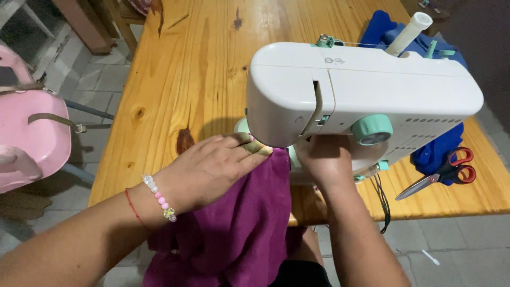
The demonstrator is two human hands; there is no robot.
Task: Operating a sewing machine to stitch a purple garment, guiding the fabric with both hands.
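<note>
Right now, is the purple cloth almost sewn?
Done: the purple cloth is fed under the sewing machine. In hand: the left hand presses it flat; the right hand guides it near the needle. Left: most cloth hangs off the table, and no finished seam shows.

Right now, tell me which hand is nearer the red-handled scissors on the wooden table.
Right. The right hand is under the sewing machine, just left of the red-handled scissors; the left hand lies farther left on the purple fabric.
</note>
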